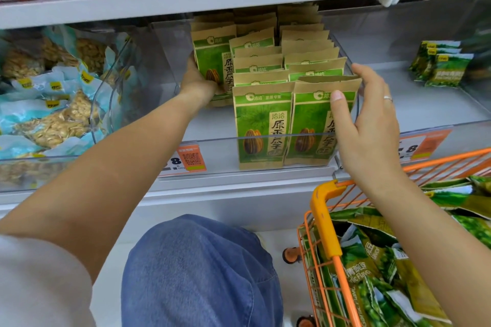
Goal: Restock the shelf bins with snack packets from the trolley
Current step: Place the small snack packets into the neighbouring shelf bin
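White shop shelving fills the background, with clear plastic bins set along a pale shelf (425, 111). At the middle bin (212, 151), green-and-brown seed packets (261, 125) are stood upright in rows, long axis vertical, printed faces turned toward the front wall of the bin and top seams pointing up. Two rows run front to back on the right side of the bin; a further packet (212, 61) is held upright at the left rear, also face forward.

That rear packet is gripped by the left hand (198, 79), whose fingers are curled round its lower left edge. The front packet of the right row (313, 125) is pinched near its top right corner by the right hand (369, 125): the thumb is laid on the printed face, and the other fingers are reached over the top edge behind it. A ring (388, 98) is worn on this hand.

Orange price tags (192, 159) are clipped to the shelf edge below the bin. To the left, a bin of pale blue nut packets (53, 114) is seen; to the right, a few green packets (441, 64) are stood at the back of the neighbouring bin. An orange wire trolley (326, 223) is parked at lower right, loaded with loosely piled green pea packets (372, 268). A denim-covered knee (202, 273) is seen at the bottom centre.
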Action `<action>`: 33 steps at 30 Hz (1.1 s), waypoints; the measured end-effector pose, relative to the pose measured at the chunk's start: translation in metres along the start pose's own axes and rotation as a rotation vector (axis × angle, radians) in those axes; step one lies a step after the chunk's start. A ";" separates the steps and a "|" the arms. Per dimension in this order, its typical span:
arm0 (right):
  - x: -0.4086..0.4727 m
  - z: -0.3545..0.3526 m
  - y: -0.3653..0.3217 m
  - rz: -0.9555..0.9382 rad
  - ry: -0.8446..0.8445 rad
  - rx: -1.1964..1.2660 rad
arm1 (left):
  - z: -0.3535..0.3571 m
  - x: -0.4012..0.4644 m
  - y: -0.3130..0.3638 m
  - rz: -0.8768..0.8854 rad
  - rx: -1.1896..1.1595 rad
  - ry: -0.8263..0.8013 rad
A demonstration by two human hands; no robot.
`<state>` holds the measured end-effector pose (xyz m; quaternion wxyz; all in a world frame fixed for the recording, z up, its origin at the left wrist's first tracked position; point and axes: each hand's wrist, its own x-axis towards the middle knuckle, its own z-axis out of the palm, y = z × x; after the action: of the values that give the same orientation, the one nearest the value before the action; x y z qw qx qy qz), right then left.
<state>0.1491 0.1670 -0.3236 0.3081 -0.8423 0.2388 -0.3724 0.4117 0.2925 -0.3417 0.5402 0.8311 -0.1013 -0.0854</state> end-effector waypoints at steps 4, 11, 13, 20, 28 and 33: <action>0.000 0.000 0.001 -0.001 -0.003 0.001 | -0.006 0.003 -0.006 -0.058 0.036 -0.122; 0.000 -0.001 0.002 0.001 -0.008 0.008 | -0.026 0.002 -0.007 -0.232 -0.052 -0.130; 0.000 -0.001 0.002 -0.002 -0.007 0.004 | -0.027 -0.002 -0.003 -0.230 -0.095 -0.106; -0.001 0.000 0.001 -0.003 -0.006 0.002 | -0.019 -0.004 -0.005 -0.110 -0.052 -0.135; 0.000 -0.001 0.001 -0.002 -0.007 -0.004 | -0.018 -0.007 -0.005 -0.069 0.071 -0.218; 0.000 -0.001 0.001 0.000 -0.007 -0.006 | -0.020 -0.009 0.004 -0.095 0.018 -0.134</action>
<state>0.1479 0.1660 -0.3240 0.3065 -0.8445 0.2387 -0.3686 0.4076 0.3111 -0.3296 0.5202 0.8320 -0.0986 -0.1655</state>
